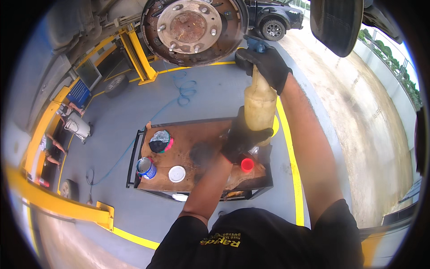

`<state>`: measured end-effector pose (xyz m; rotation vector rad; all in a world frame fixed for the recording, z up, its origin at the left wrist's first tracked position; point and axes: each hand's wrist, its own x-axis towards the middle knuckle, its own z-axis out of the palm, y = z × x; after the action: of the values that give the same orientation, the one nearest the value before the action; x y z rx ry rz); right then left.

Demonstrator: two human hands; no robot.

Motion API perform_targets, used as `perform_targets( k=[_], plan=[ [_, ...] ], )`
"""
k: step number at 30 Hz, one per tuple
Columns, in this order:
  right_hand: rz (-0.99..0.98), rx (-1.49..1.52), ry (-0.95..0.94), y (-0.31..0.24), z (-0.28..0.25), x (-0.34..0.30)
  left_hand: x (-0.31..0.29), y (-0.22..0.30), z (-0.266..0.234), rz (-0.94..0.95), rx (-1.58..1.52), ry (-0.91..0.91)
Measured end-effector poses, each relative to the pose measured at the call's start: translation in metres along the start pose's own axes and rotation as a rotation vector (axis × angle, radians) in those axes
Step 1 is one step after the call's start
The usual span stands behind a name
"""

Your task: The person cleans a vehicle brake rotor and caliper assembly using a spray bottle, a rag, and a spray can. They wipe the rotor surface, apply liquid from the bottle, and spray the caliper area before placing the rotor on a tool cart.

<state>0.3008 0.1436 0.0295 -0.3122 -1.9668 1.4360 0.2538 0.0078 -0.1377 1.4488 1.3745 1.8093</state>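
My right hand (268,65), in a black glove, is closed round the neck and blue-grey head of a yellowish spray bottle (260,104). The bottle stands nearly upright, its head beside the right edge of a rusty wheel hub and brake assembly (190,27) with bare studs. My left hand (244,134), also in a black glove, is wrapped round the lower part of the bottle. Below my hands is a cart top (188,143) covered in brown cardboard. On it are a blue can (146,168), a white round lid (177,174), a red cup (247,165) and bunched rags (160,141).
A yellow lift post (136,56) and lift arm (58,204) stand at the left. A blue hose (186,92) coils on the grey floor. Loose wheels (116,84) lie at the left, near people at work (67,110). A dark pickup (280,18) is parked beyond the hub.
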Motion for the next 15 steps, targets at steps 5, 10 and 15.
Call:
perform_targets(
  k=[5, 10, 15],
  plan=[
    [0.037, 0.046, 0.076, 0.012, 0.025, -0.007, -0.012, -0.004, -0.034, 0.006, -0.025, -0.103],
    [0.099, 0.07, 0.09, 0.018, 0.05, -0.012, -0.032, 0.004, -0.054, 0.023, 0.055, -0.091],
    [0.151, 0.133, 0.021, 0.048, 0.068, -0.002, -0.051, 0.009, -0.068, 0.007, 0.114, -0.073]
  ],
)
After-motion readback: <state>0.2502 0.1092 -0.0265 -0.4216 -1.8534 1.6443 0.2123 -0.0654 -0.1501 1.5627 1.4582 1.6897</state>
